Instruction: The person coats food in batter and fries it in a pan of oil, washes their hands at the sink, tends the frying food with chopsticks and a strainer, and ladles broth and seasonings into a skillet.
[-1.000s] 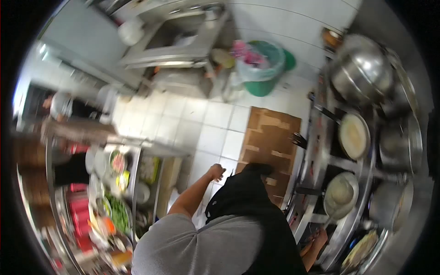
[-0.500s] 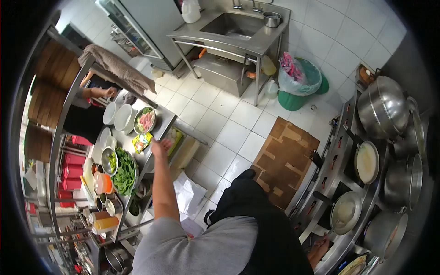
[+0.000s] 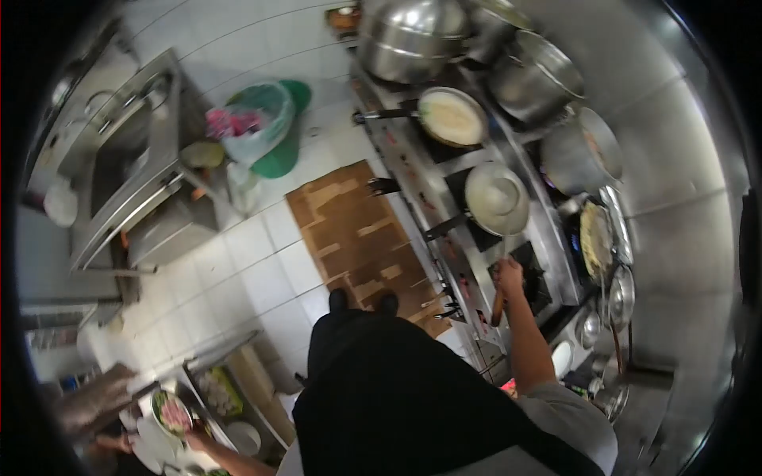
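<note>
My right hand [image 3: 508, 278] is closed around a ladle with a wooden handle [image 3: 498, 308]. The ladle's round bowl [image 3: 503, 195] rests in or just above a pale-coated frying pan [image 3: 446, 228] on the stove. At lower left, my left hand [image 3: 197, 436] meets the rim of a metal bowl [image 3: 189, 411] holding pink sliced meat and something green. Its fingers are blurred, so whether they grip the rim or the meat is unclear. Another frying pan [image 3: 390, 113], with a pale layer inside, sits farther along the stove.
Large metal pots [image 3: 583, 151] line the stove's back. A yellowish flat food [image 3: 594, 238] cooks at right. Flattened cardboard [image 3: 357, 230] covers the floor before the stove. A green bin [image 3: 278, 157] and a sink [image 3: 119, 166] stand beyond. Another person's hand [image 3: 115, 442] shows at lower left.
The view has swung toward the stove. My left hand has reached the meat bowl's rim. My right hand, low beside the stove before, now shows plainly on the ladle handle.
</note>
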Demonstrator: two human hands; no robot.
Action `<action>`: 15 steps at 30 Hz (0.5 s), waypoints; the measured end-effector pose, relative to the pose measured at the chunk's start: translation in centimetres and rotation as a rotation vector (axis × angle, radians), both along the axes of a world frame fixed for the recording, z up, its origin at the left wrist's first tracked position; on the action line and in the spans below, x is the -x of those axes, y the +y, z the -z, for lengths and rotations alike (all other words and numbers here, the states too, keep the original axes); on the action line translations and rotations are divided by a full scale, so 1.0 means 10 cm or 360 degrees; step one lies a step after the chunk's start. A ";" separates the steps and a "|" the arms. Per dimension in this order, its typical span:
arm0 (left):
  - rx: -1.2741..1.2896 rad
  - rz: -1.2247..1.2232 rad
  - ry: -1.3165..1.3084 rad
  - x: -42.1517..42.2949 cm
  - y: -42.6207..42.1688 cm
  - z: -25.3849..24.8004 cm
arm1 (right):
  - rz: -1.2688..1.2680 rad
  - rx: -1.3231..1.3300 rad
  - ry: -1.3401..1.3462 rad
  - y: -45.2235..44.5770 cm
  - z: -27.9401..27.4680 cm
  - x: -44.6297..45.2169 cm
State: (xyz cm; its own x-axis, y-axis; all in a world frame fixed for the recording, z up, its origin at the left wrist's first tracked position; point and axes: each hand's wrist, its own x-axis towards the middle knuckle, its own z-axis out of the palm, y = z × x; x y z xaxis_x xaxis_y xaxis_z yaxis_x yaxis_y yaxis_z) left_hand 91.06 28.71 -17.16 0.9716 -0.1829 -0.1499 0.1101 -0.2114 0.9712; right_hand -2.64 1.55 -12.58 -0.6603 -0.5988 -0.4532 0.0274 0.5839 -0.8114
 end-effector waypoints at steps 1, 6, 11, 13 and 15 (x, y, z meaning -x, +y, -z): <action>-0.0060 0.0004 -0.0095 0.04 0.04 -0.03 | 0.0053 0.0127 -0.0251 0.00 -0.10 -0.12; 0.0013 0.0368 0.0185 0.17 -0.33 -0.39 | 0.0270 0.0530 -0.1602 -0.01 -0.17 0.04; -0.0295 0.0978 0.0188 1.17 -1.89 -1.20 | -0.0043 0.0063 -0.0105 -0.06 -0.69 -0.31; -0.0323 0.1340 0.0195 1.43 -2.50 -1.22 | -0.0162 -0.0062 0.0547 0.02 -0.73 -0.31; -0.0237 0.1635 0.0176 1.89 -3.09 -1.27 | -0.0344 -0.0083 0.1485 0.13 -0.89 -0.47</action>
State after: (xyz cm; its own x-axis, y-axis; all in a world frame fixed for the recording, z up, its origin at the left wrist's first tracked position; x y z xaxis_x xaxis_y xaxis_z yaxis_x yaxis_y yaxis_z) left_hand 72.19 -2.17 -4.49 0.3384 -0.8858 -0.3175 -0.1035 -0.3704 0.9231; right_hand 2.08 2.81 -3.64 -0.6465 -0.7437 0.1698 -0.7290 0.5368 -0.4248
